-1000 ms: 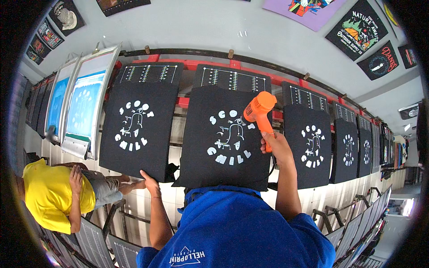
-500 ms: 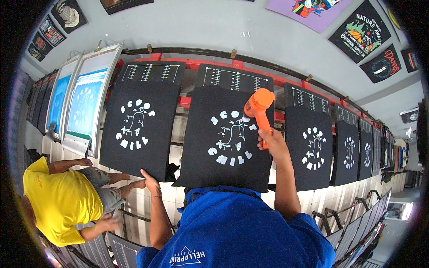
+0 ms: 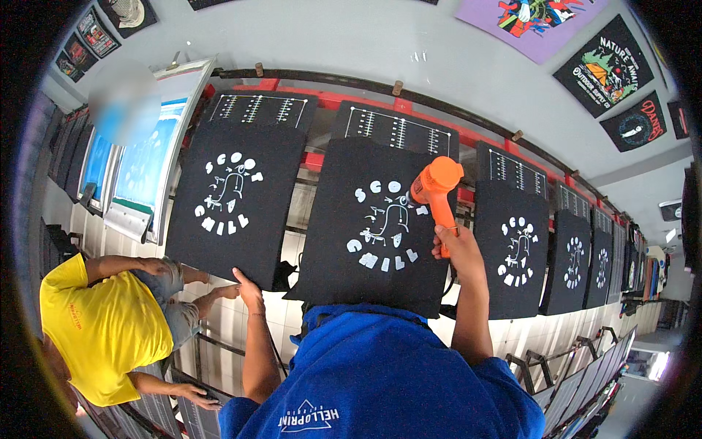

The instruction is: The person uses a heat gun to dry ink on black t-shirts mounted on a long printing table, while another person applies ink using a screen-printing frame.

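Observation:
My right hand (image 3: 459,247) is wrapped round the handle of an orange hot-air gun (image 3: 437,179). Its nozzle points left, just over the white print on the middle black fabric panel (image 3: 329,241). The print shows a scooter ringed by letters. My left hand (image 3: 250,290) is at the lower edge of the left black fabric panel (image 3: 248,263), near its right corner. One digit lies over that edge, and the other fingers are mostly hidden. Both panels lie over boards with white ruled marks at their far ends.
More printed black panels (image 3: 510,293) continue to the right along a red and black rail (image 3: 314,84). Framed blue screens (image 3: 146,161) lean at the left. A person in a yellow shirt (image 3: 110,322) is at the lower left. A second row of boards (image 3: 585,388) stands behind me.
The view has shifted slightly. The hot-air gun stays over the same part of the print, in my right hand. The person in yellow has moved a lower hand toward me.

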A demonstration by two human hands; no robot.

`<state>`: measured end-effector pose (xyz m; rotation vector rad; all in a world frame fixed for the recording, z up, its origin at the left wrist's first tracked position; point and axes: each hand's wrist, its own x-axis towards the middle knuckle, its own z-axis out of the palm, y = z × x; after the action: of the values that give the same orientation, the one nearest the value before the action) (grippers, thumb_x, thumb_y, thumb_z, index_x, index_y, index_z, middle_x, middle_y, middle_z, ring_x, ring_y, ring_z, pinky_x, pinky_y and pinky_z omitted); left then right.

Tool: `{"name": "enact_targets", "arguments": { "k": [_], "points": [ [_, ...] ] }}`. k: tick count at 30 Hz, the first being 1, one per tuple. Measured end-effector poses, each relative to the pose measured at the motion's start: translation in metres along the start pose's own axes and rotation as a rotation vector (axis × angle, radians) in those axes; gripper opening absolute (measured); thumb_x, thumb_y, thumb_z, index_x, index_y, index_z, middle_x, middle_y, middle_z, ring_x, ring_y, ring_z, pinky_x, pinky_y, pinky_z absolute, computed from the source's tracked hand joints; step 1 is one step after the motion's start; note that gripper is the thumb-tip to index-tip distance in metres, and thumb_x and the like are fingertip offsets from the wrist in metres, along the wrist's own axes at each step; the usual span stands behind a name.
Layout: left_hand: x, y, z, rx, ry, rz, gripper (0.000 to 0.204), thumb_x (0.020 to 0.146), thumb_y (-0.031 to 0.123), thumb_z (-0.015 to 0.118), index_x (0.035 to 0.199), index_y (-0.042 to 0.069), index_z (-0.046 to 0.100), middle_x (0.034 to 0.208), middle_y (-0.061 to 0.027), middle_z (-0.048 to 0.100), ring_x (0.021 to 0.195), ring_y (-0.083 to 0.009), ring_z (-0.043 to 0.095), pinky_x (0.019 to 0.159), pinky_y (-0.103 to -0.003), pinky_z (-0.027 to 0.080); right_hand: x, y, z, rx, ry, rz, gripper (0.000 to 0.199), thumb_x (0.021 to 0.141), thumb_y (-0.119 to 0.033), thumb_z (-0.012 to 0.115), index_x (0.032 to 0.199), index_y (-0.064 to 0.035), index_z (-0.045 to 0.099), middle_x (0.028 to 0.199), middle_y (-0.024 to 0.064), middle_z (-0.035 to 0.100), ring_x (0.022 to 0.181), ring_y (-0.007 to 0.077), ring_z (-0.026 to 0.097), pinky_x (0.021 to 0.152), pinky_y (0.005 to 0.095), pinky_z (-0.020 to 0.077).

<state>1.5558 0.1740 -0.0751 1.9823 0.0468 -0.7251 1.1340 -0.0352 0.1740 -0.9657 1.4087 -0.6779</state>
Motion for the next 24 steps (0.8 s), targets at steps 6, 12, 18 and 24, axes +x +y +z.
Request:
{"name": "enact_targets", "arguments": {
  "k": [6, 12, 18, 24],
  "points": [
    [-0.009, 0.010, -0.017, 0.372, 0.060, -0.055, 0.107, 0.085, 0.078, 0.013, 0.101, -0.015, 0.063, 0.103, -0.0315, 0.063, 0.106, -0.0397, 0.059, 0.096, -0.041, 0.040, 0.001, 0.006, 0.013, -0.052, -0.132, -0.115, 0.023, 0.091, -0.025, 0.061, 0.092, -0.0022, 0.056, 0.070, 0.0015, 0.054, 0.054, 0.0118, 0.052, 0.050, 0.0258, 0.0444],
    [-0.015, 0.020, -0.010, 0.418, 0.125, -0.135, 0.103, 0.088, 0.073, 0.013, 0.095, -0.016, 0.064, 0.103, -0.0376, 0.059, 0.110, -0.0457, 0.055, 0.099, -0.045, 0.038, -0.001, 0.011, 0.018, -0.119, -0.085, -0.137, 0.029, 0.092, -0.030, 0.059, 0.096, -0.0011, 0.055, 0.071, 0.0034, 0.054, 0.053, 0.0125, 0.055, 0.047, 0.0259, 0.0454],
    [-0.032, 0.036, -0.017, 0.394, 0.079, -0.136, 0.098, 0.090, 0.069, 0.014, 0.096, -0.016, 0.064, 0.107, -0.0372, 0.058, 0.110, -0.0456, 0.054, 0.100, -0.044, 0.037, 0.028, 0.015, 0.025, -0.071, -0.099, -0.203, 0.030, 0.093, -0.032, 0.058, 0.095, -0.0021, 0.055, 0.072, 0.0034, 0.055, 0.054, 0.0111, 0.055, 0.048, 0.0247, 0.0478],
    [-0.031, 0.034, -0.017, 0.378, 0.082, -0.153, 0.098, 0.090, 0.069, 0.015, 0.099, -0.016, 0.064, 0.109, -0.0366, 0.058, 0.112, -0.0452, 0.054, 0.100, -0.045, 0.037, 0.038, 0.009, 0.031, -0.039, -0.101, -0.240, 0.030, 0.092, -0.028, 0.059, 0.098, 0.0001, 0.053, 0.072, 0.0041, 0.054, 0.054, 0.0119, 0.054, 0.047, 0.0261, 0.0473]
  ]
}}
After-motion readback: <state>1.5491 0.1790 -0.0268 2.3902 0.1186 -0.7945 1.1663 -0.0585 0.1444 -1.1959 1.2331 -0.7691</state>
